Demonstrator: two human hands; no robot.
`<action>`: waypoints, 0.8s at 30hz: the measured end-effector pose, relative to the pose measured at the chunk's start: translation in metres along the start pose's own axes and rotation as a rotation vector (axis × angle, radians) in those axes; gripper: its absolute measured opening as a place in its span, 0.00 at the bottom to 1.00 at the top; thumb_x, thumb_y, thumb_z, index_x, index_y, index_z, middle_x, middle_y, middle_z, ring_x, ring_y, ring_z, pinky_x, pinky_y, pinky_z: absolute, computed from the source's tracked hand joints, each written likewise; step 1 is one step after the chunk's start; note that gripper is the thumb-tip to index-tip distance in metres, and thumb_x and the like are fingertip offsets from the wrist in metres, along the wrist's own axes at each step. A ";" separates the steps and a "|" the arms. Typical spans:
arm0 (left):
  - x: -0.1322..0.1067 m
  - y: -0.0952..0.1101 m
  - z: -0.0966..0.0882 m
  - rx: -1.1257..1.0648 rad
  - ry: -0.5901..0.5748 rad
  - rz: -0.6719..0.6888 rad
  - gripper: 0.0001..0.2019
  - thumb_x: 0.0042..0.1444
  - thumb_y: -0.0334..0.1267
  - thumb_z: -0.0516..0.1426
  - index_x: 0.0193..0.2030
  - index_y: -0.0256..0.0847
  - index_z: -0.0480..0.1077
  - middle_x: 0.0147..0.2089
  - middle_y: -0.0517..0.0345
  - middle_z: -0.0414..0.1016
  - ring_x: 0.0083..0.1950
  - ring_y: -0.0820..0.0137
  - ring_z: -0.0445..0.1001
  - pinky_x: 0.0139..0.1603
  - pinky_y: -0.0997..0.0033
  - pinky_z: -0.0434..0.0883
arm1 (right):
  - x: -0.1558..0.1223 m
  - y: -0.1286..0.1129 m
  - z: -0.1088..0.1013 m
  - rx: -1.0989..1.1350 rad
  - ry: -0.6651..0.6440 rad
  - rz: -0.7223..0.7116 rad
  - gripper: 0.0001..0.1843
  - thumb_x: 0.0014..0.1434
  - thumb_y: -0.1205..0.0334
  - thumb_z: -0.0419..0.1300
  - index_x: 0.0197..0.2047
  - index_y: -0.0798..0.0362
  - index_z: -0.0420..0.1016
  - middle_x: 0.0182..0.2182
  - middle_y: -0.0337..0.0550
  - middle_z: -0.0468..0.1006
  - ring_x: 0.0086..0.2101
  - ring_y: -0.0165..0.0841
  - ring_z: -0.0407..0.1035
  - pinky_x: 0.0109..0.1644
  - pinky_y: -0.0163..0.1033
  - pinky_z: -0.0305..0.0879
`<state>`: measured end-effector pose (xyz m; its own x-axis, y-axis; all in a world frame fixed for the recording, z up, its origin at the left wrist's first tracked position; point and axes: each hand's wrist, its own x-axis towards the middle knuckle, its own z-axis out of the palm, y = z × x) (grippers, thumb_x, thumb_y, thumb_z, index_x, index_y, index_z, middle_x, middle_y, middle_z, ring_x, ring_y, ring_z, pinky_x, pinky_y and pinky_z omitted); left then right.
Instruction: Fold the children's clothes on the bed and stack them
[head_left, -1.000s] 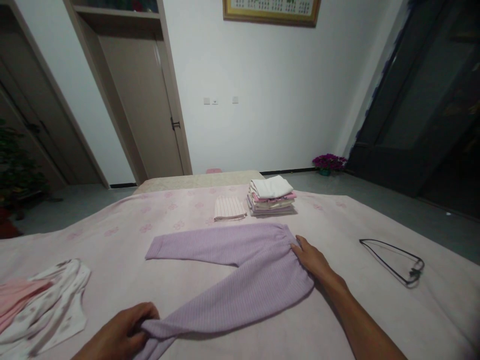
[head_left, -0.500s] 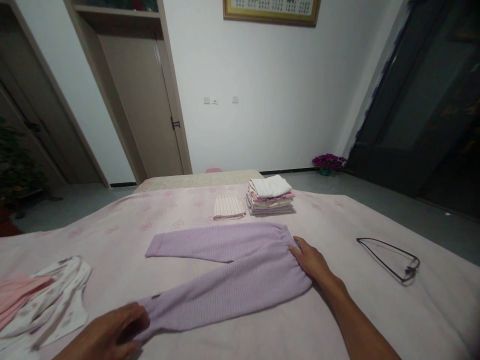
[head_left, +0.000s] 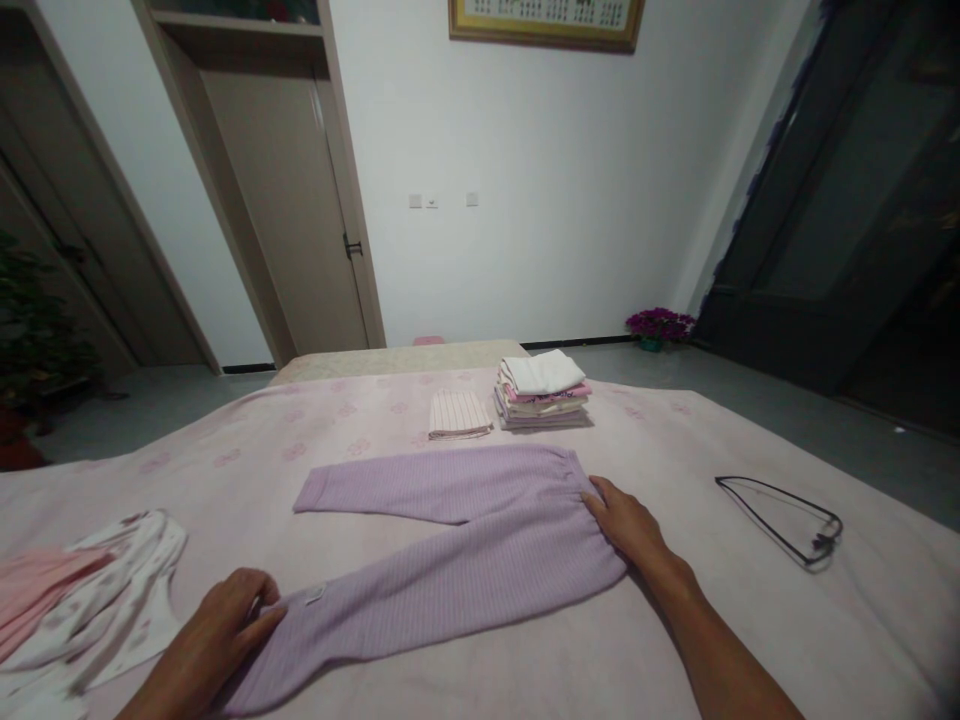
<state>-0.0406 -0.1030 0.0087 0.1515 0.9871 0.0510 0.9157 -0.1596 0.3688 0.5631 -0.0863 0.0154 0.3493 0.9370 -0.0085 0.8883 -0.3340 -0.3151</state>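
Pale purple ribbed trousers [head_left: 480, 560] lie spread out on the pink bedspread, waistband to the right and legs to the left. My right hand [head_left: 624, 520] grips the waistband, thumb on top and fingers at the far side. At the near leg's end, my left hand [head_left: 234, 620] pinches the upper edge of the cloth with curled fingers, some of them hidden. A small whitish label [head_left: 314, 595] shows on that leg beside my left hand. The far leg lies straight and flat, apart from the near one.
Beyond the trousers stand a stack of folded clothes [head_left: 544, 395] and a folded striped garment [head_left: 459, 415]. Rumpled white and pink clothes [head_left: 112, 600] lie at the left. A black wire hanger [head_left: 780, 520] rests on the bedspread [head_left: 667, 440] at the right.
My left hand has moved up along the near leg's edge, and the leg's end now hangs out flatter towards me. The label has turned its pale face up. My right hand stays at the waistband.
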 end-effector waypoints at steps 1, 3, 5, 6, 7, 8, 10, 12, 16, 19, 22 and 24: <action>-0.002 0.003 -0.001 -0.022 -0.010 -0.022 0.18 0.60 0.57 0.51 0.34 0.44 0.70 0.35 0.56 0.77 0.38 0.62 0.76 0.41 0.67 0.70 | 0.000 0.001 -0.001 -0.006 0.002 0.005 0.28 0.69 0.46 0.48 0.67 0.48 0.64 0.52 0.53 0.80 0.51 0.46 0.75 0.50 0.44 0.66; -0.003 0.007 -0.006 -0.086 -0.001 -0.095 0.19 0.62 0.58 0.49 0.35 0.45 0.66 0.29 0.61 0.75 0.33 0.64 0.74 0.35 0.70 0.68 | 0.000 0.002 -0.003 -0.019 0.005 0.015 0.29 0.69 0.46 0.48 0.68 0.49 0.63 0.53 0.53 0.79 0.52 0.47 0.74 0.50 0.44 0.66; -0.003 0.008 -0.012 -0.144 0.034 -0.170 0.19 0.62 0.59 0.47 0.38 0.46 0.65 0.28 0.63 0.74 0.31 0.65 0.74 0.33 0.71 0.67 | -0.001 0.003 -0.004 -0.031 0.002 0.025 0.29 0.69 0.46 0.48 0.68 0.49 0.63 0.53 0.54 0.79 0.52 0.47 0.74 0.49 0.44 0.65; -0.002 0.007 -0.014 -0.159 0.053 -0.196 0.19 0.61 0.59 0.48 0.39 0.46 0.66 0.28 0.63 0.74 0.31 0.65 0.74 0.33 0.71 0.67 | -0.001 0.003 -0.005 -0.038 -0.002 0.028 0.29 0.68 0.46 0.49 0.68 0.49 0.63 0.53 0.54 0.80 0.52 0.47 0.74 0.49 0.44 0.65; 0.000 0.005 -0.015 -0.161 0.067 -0.210 0.19 0.61 0.59 0.49 0.40 0.46 0.66 0.29 0.63 0.75 0.32 0.65 0.75 0.34 0.71 0.67 | -0.001 0.002 -0.006 -0.045 -0.007 0.030 0.29 0.69 0.46 0.49 0.68 0.49 0.63 0.52 0.54 0.80 0.52 0.47 0.74 0.49 0.44 0.65; 0.002 0.003 -0.015 -0.153 0.064 -0.213 0.20 0.60 0.59 0.49 0.40 0.45 0.67 0.29 0.62 0.75 0.32 0.64 0.76 0.34 0.71 0.67 | -0.002 0.001 -0.007 -0.054 -0.012 0.030 0.29 0.69 0.46 0.48 0.67 0.49 0.64 0.52 0.54 0.80 0.52 0.47 0.74 0.49 0.44 0.65; 0.007 -0.004 -0.014 -0.126 0.012 -0.192 0.19 0.60 0.59 0.49 0.41 0.45 0.68 0.30 0.62 0.76 0.33 0.64 0.76 0.34 0.71 0.68 | -0.004 -0.001 -0.011 -0.079 -0.028 0.028 0.27 0.69 0.46 0.48 0.65 0.48 0.66 0.51 0.54 0.80 0.51 0.47 0.74 0.49 0.45 0.65; 0.013 -0.010 -0.013 -0.091 -0.051 -0.168 0.18 0.61 0.56 0.49 0.42 0.45 0.70 0.34 0.60 0.78 0.36 0.64 0.78 0.37 0.70 0.69 | -0.006 -0.004 -0.015 -0.097 -0.052 0.016 0.25 0.69 0.46 0.48 0.62 0.47 0.70 0.50 0.53 0.81 0.51 0.47 0.74 0.48 0.45 0.65; 0.032 -0.010 -0.014 -0.001 0.028 -0.152 0.19 0.61 0.53 0.50 0.47 0.44 0.73 0.48 0.53 0.79 0.48 0.60 0.79 0.47 0.64 0.72 | -0.002 -0.008 -0.024 -0.104 -0.089 0.003 0.25 0.69 0.45 0.44 0.54 0.47 0.75 0.50 0.51 0.81 0.51 0.46 0.74 0.49 0.46 0.65; 0.055 0.007 -0.015 -0.006 0.122 -0.069 0.22 0.62 0.53 0.48 0.50 0.43 0.74 0.53 0.51 0.78 0.53 0.59 0.78 0.54 0.60 0.72 | 0.015 -0.013 -0.029 -0.090 -0.076 0.004 0.28 0.71 0.47 0.40 0.49 0.51 0.77 0.50 0.54 0.80 0.51 0.45 0.74 0.51 0.46 0.64; 0.085 0.035 -0.007 -0.069 0.136 -0.001 0.24 0.64 0.53 0.46 0.54 0.42 0.74 0.57 0.49 0.77 0.57 0.58 0.76 0.60 0.58 0.70 | 0.041 -0.024 -0.027 -0.062 -0.052 0.002 0.29 0.72 0.49 0.38 0.49 0.54 0.76 0.51 0.57 0.80 0.52 0.43 0.73 0.53 0.44 0.64; 0.105 0.053 0.004 -0.094 0.126 0.020 0.25 0.65 0.52 0.45 0.58 0.42 0.71 0.61 0.47 0.75 0.61 0.58 0.74 0.63 0.58 0.68 | 0.057 -0.031 -0.022 -0.067 -0.051 0.035 0.29 0.71 0.47 0.39 0.50 0.56 0.75 0.51 0.59 0.79 0.53 0.44 0.73 0.52 0.45 0.64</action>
<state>0.0259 -0.0077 0.0296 0.1159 0.9780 0.1736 0.8730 -0.1837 0.4517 0.5616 -0.0252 0.0458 0.3669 0.9278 -0.0669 0.8941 -0.3716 -0.2499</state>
